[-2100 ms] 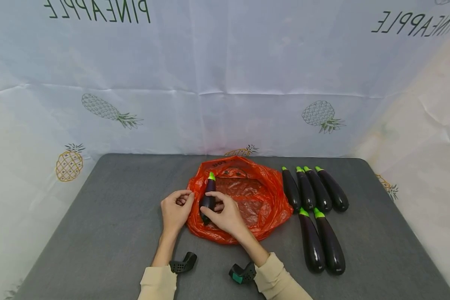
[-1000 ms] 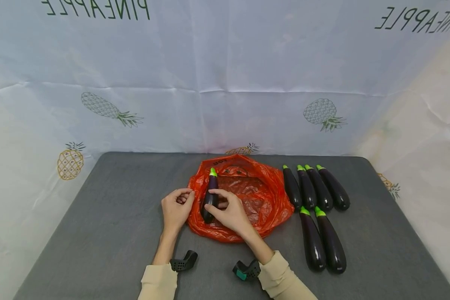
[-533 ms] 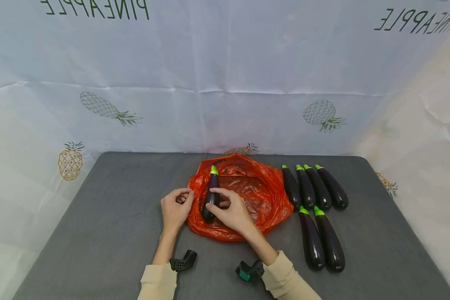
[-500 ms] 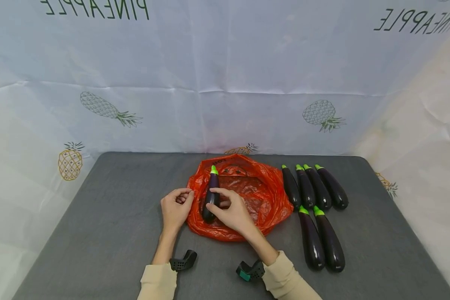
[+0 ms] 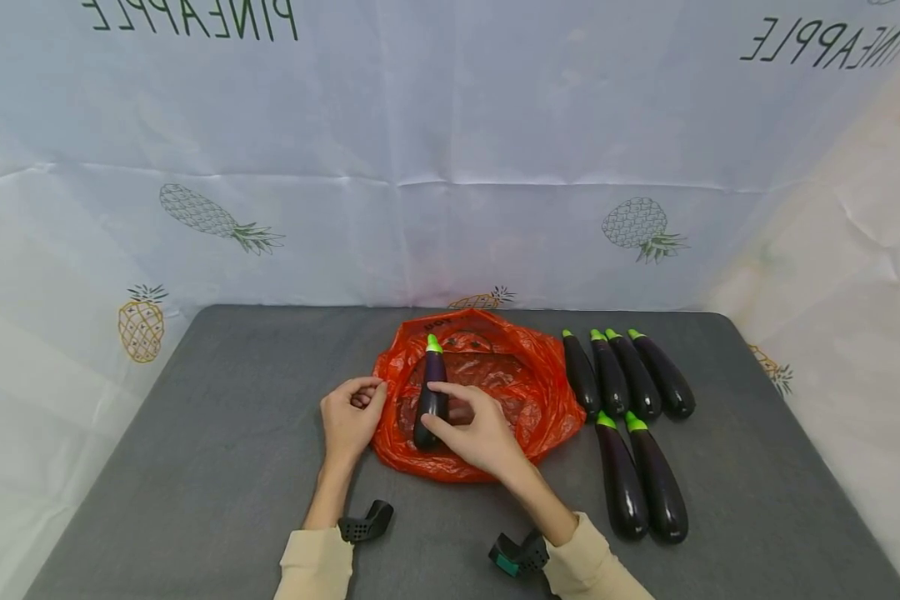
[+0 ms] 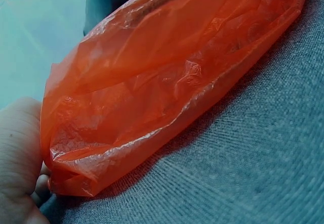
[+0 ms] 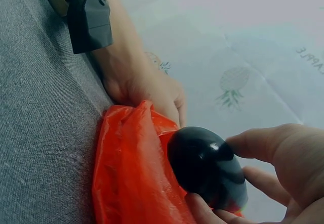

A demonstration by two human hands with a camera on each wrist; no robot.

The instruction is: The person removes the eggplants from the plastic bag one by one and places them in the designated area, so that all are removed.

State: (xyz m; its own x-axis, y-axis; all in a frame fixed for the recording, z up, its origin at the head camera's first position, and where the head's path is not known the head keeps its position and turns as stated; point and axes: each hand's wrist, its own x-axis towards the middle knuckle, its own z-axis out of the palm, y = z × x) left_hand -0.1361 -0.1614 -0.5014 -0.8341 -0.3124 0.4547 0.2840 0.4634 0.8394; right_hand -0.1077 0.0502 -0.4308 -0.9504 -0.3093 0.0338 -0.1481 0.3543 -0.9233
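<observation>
A red plastic bag [image 5: 551,400] lies with its mouth spread wide on the grey table. At its left rim my left hand [image 5: 351,419] pinches the edge of the plastic; the left wrist view shows the bag's side [image 6: 152,107] beside that hand [image 6: 17,155]. Over the left part of the bag's mouth, my right hand [image 5: 482,429] holds a dark eggplant [image 5: 434,371] between thumb and fingers, its green stem end pointing away. The right wrist view shows the eggplant's rounded, glossy end [image 7: 200,158] close by the bag's rim. I cannot tell whether the eggplant touches the bag.
Several eggplants [image 5: 633,375] lie in a row right of the bag. Two more eggplants [image 5: 657,483] lie nearer, at the right. A light cloth [image 5: 435,242] printed with pineapples hangs behind the table [image 5: 232,433]. Both wrists wear black devices [image 5: 367,522].
My right hand has shifted to the right with the eggplant, away from the bag's left rim. The eggplant stands a little more upright in view. My left hand stays at the rim.
</observation>
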